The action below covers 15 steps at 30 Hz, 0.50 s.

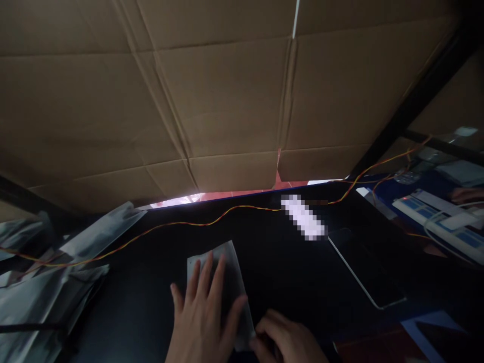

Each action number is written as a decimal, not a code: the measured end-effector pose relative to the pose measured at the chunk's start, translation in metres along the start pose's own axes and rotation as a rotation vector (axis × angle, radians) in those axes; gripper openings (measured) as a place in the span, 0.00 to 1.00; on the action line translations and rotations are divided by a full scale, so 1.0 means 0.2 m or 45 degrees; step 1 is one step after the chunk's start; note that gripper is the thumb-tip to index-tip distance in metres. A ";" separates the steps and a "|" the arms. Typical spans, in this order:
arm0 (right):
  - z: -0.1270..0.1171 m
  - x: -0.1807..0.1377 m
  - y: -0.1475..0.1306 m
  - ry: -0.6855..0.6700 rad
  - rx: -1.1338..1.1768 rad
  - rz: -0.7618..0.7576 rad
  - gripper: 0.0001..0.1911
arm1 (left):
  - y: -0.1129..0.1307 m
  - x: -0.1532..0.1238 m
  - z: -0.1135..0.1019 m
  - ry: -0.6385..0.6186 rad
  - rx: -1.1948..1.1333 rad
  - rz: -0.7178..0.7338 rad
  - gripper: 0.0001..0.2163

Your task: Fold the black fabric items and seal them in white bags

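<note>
A flat, translucent plastic pouch (233, 275) lies on the black tabletop in front of me. My left hand (204, 312) rests flat on it, fingers spread and palm down. At the pouch's lower right corner, my right hand (289, 337) has its fingers curled, with thumb and forefinger pinching the edge. Whatever is inside the pouch, if anything, cannot be made out in the dim light.
Translucent plastic bags (34, 307) pile up at left, another bag (104, 232) behind them. A red-yellow twisted wire (212, 222) crosses the table's back. At right lie a dark tablet-like slab (366, 267) and a power strip (438, 222), near another person's hand (469, 194). Cardboard (227, 101) stands behind.
</note>
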State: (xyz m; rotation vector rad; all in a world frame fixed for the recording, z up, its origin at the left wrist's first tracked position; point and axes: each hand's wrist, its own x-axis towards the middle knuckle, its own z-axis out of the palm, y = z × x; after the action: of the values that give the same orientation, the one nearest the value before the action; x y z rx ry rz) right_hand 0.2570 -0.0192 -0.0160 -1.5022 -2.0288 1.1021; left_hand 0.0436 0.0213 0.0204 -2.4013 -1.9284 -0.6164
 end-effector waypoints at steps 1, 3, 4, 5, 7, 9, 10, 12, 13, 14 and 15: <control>-0.03 0.01 -0.01 0.017 -0.092 -0.043 0.04 | 0.00 -0.07 0.02 -0.047 0.059 0.041 0.36; -0.08 0.02 -0.03 0.066 -0.237 -0.148 0.04 | -0.02 -0.18 0.06 -0.106 0.155 0.082 0.41; -0.10 0.03 -0.03 0.110 -0.297 -0.205 0.04 | -0.04 -0.21 0.08 -0.107 0.186 0.078 0.41; -0.12 0.03 -0.03 0.172 -0.352 -0.261 0.05 | -0.06 -0.23 0.10 -0.096 0.204 0.079 0.40; -0.13 0.05 0.00 0.308 -0.451 -0.344 0.13 | -0.11 -0.24 0.13 -0.050 0.211 0.107 0.34; -0.12 0.06 0.06 0.437 -0.536 -0.362 0.21 | -0.17 -0.22 0.13 0.013 0.193 0.155 0.24; -0.12 0.07 0.08 0.489 -0.566 -0.354 0.23 | -0.20 -0.21 0.12 0.048 0.176 0.182 0.20; -0.10 0.08 0.13 0.533 -0.596 -0.333 0.25 | -0.27 -0.19 0.07 0.103 0.134 0.243 0.13; -0.10 0.08 0.14 0.535 -0.600 -0.324 0.25 | -0.31 -0.19 0.04 0.123 0.107 0.268 0.12; -0.09 0.08 0.15 0.531 -0.599 -0.315 0.25 | -0.36 -0.19 0.00 0.147 0.078 0.286 0.11; -0.09 0.08 0.15 0.523 -0.596 -0.305 0.24 | -0.42 -0.20 -0.05 0.162 0.050 0.282 0.11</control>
State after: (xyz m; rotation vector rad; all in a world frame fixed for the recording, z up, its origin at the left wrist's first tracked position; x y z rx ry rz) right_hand 0.2823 0.0057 -0.0305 -1.4807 -2.1699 0.2028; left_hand -0.0446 0.0025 -0.0033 -2.4390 -1.5839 -0.6929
